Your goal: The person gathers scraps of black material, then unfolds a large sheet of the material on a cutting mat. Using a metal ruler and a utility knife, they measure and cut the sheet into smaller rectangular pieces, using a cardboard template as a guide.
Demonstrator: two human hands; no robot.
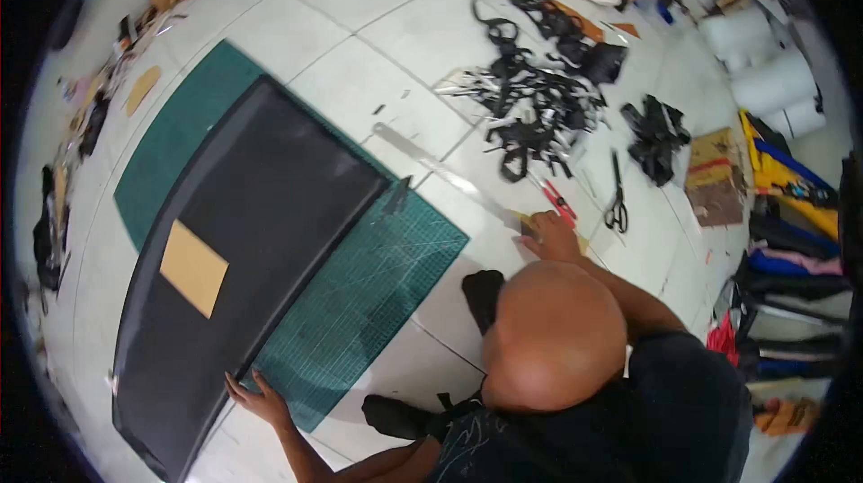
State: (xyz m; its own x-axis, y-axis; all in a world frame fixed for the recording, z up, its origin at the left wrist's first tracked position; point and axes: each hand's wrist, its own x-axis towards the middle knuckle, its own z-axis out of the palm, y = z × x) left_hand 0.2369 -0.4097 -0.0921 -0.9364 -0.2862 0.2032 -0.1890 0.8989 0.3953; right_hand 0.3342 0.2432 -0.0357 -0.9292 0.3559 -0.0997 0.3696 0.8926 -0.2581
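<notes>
- Pressing flat, the left hand [261, 399] lies with fingers spread, grip apart and holding nothing, on the near edge of the black sheet [261, 213], where it meets the green cutting mat [378, 285].
- Right hand [550, 236] rests at the near end of the long steel ruler [431, 164], which lies on the tiled floor [360, 79] just beside the mat. I cannot tell its grip, as the fingers are hidden under the back of the hand.
- Black sheet lies on the mat and overhangs it on the side away from the person. Risk: one hand on one edge pins little, so the sheet likely slides or creases if pulled.
- Tan card piece [192, 267] lies loose on the sheet with nothing weighting it. Risk: any tug on the sheet shifts it.
- Ruler lies askew on smooth tile. Risk: moved by one end, it likely skates and could snag the mat's corner.
- Scissors [617, 204] and a red-handled tool [559, 203] lie near the right hand, with black strap scraps [539, 97] beyond. Risk: a reach made without looking meets a blade or drags scraps onto the mat.
</notes>
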